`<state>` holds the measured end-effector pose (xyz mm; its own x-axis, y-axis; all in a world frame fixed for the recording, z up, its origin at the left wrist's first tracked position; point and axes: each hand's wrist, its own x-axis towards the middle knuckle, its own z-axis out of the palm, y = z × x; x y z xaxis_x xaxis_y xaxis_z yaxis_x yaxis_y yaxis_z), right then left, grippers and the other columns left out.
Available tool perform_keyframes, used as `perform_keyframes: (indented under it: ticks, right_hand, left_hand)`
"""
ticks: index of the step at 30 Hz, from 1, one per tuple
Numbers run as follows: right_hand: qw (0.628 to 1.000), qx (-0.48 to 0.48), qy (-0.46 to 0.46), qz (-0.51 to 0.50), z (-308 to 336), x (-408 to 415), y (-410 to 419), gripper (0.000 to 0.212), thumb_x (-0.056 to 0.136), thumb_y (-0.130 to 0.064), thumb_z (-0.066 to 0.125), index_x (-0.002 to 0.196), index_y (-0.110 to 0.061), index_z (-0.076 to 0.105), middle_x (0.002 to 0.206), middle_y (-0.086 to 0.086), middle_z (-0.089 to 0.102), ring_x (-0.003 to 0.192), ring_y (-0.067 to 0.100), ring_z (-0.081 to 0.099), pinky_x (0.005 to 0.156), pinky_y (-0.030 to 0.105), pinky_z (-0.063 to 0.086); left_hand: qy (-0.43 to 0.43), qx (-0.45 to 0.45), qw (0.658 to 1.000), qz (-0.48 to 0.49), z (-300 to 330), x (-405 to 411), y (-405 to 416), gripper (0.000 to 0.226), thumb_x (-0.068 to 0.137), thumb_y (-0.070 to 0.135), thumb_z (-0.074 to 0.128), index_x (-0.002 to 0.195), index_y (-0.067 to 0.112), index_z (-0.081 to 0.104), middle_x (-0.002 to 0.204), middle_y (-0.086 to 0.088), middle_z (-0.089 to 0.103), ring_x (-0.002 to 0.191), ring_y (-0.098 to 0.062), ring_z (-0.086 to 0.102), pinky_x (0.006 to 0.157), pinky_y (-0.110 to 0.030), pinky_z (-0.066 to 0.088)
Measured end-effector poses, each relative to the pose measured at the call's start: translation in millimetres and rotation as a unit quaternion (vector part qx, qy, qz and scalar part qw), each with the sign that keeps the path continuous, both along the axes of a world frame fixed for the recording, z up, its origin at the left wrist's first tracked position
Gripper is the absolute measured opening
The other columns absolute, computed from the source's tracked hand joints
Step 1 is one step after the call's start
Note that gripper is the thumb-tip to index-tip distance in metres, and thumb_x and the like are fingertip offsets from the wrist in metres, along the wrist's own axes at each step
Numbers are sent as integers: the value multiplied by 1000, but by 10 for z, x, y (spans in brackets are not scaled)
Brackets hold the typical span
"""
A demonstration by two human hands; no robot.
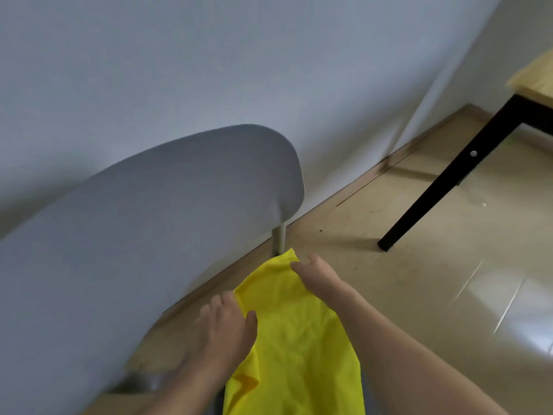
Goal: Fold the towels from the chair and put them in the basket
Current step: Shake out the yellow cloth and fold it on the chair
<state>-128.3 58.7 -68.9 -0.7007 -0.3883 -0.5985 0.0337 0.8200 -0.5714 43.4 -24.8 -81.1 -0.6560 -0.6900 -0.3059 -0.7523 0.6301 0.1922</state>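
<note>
Yellow towel point(294, 333) is hanging lengthwise between both hands. The left hand point(229, 320) and right hand point(314, 272) are pinching its top corners, apart.

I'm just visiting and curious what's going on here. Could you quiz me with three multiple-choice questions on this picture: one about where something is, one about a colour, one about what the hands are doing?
1. Where is the black table leg?
A. right of the chair
B. left of the chair
C. on the chair

2. What colour is the towel?
A. blue
B. yellow
C. white

3. How is the towel held?
A. one hand only
B. lying untouched
C. both hands grip its upper edge

Answers:
1 A, it stands on the floor to the right of the grey chair.
2 B, it is bright yellow.
3 C, the left hand and right hand each pinch an upper corner.
</note>
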Motion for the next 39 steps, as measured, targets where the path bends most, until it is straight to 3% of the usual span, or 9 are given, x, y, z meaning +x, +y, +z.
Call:
perform_keyframes:
  ticks: [5, 10, 15, 20, 24, 27, 31, 35, 39]
  right_hand:
    - [998, -32, 52, -8, -501, -55, -127, 56, 96, -37, 49, 141, -6, 41, 139, 12, 49, 125, 28, 47, 94, 32, 39]
    - [972, -127, 183, -71, -519, 27, -113, 22, 93, -22, 50, 109, -11, 61, 95, 3, 59, 85, 23, 54, 72, 32, 43]
    - [942, -196, 260, -79, -86, 439, 273, 31, 99, -31, 44, 83, -7, 55, 68, 1, 47, 64, 19, 44, 54, 32, 33]
    - [925, -200, 312, -78, 935, 1056, 877, 27, 99, -22, 46, 78, -9, 58, 65, 3, 46, 57, 15, 41, 51, 27, 32]
    - [892, -220, 386, -77, 1883, 1637, 1257, 24, 98, -18, 49, 75, -17, 55, 64, 1, 49, 59, 15, 44, 51, 24, 33]
    - [861, -262, 427, -85, 2526, 2065, 1435, 33, 98, -22, 51, 65, -18, 50, 58, -3, 43, 52, 11, 38, 49, 20, 31]
    - [818, -264, 507, -70, 3216, 2550, 1573, 34, 97, -19, 52, 65, -7, 55, 65, 3, 50, 56, 14, 44, 47, 12, 34]
    - [786, -314, 528, -75, 3682, 2880, 1681, 14, 96, -12, 52, 104, -22, 57, 79, 1, 62, 67, 13, 59, 53, 11, 44]
    - [780, -290, 553, -45, 3929, 3126, 1748, 20, 95, -2, 45, 93, -19, 56, 80, 6, 61, 60, 15, 62, 46, 11, 43]
  left_hand:
    - [81, -52, 995, 13, -425, 73, -85, 37, 88, 53, 47, 104, 19, 42, 107, -1, 51, 103, -23, 52, 83, -32, 45]
    - [160, -71, 984, -23, -486, 194, -94, 22, 94, 41, 45, 100, 21, 39, 94, 3, 50, 86, -19, 53, 65, -27, 33]
    - [213, 72, 974, -33, -367, 391, -8, 16, 95, 23, 42, 111, 20, 43, 109, -7, 60, 99, -28, 58, 69, -32, 38]
    - [368, 307, 875, -74, 587, 750, 213, 38, 95, 19, 48, 122, 44, 40, 113, 13, 57, 96, -14, 59, 84, -36, 49]
    - [427, 350, 823, -134, 1725, 1064, 397, 25, 90, 7, 47, 95, 27, 62, 75, -4, 52, 62, -15, 45, 58, -29, 38]
    - [423, 388, 799, -180, 2475, 1344, 487, 26, 84, 2, 42, 95, 16, 61, 83, -11, 55, 76, -22, 54, 68, -35, 48]
    - [435, 297, 809, -262, 3252, 1648, 520, 30, 87, -6, 42, 100, 15, 58, 100, -15, 64, 91, -31, 65, 79, -40, 59]
    - [458, 180, 809, -322, 3806, 1897, 524, 17, 89, 3, 49, 95, 12, 63, 86, -11, 71, 79, -25, 70, 75, -40, 60]
    - [468, 126, 805, -343, 4206, 2073, 595, 28, 94, 26, 56, 80, 4, 64, 65, -5, 70, 59, -15, 66, 64, -33, 59]
